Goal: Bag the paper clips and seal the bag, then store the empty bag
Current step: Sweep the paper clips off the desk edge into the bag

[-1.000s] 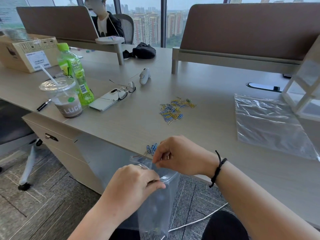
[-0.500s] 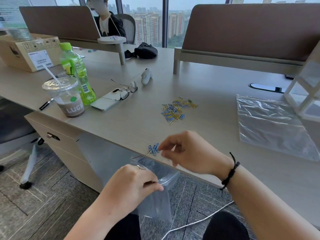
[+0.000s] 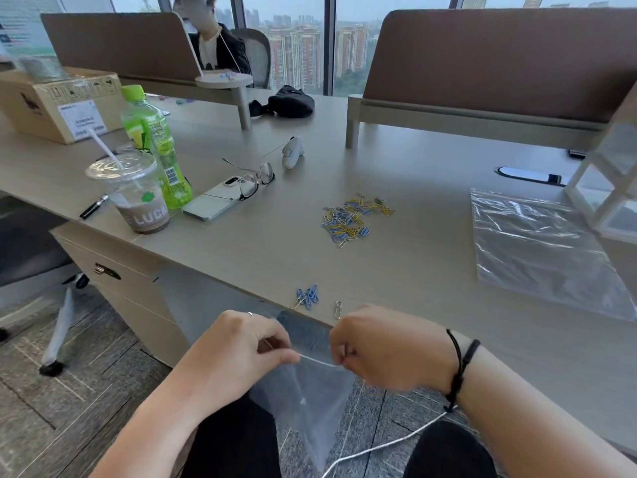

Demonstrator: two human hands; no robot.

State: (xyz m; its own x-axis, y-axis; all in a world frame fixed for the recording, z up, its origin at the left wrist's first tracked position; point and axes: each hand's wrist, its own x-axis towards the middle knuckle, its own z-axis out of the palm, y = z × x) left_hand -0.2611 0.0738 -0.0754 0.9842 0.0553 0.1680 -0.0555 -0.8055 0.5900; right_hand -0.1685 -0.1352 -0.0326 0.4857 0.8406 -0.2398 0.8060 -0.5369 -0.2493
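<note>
1. Head view: the left hand (image 3: pixel 241 353) and right hand (image 3: pixel 382 353) are each pinched on the top strip of a clear bag (image 3: pixel 310 401), which hangs below the table's (image 3: pixel 431 270) near edge over the person's lap.
2. The bag looks thin, limp and slippery; it should hold best by the stiffer zip strip, pinched at both ends as now.
3. The main pile of clips (image 3: pixel 355 217) lies mid-table, well apart from the bag. A few blue clips (image 3: pixel 307 296) and one silver clip (image 3: pixel 338 309) sit just beside the near edge, above the bag's mouth.
4. The clips are light, small and hard, likely to scatter or slide off; sweeping over the edge suits them better than picking.
5. A second bag (image 3: pixel 537 243) lies flat toward the right edge.
6. The table between pile and near edge is bare; a cup (image 3: pixel 138 194) and bottle (image 3: pixel 155 146) stand far left.
</note>
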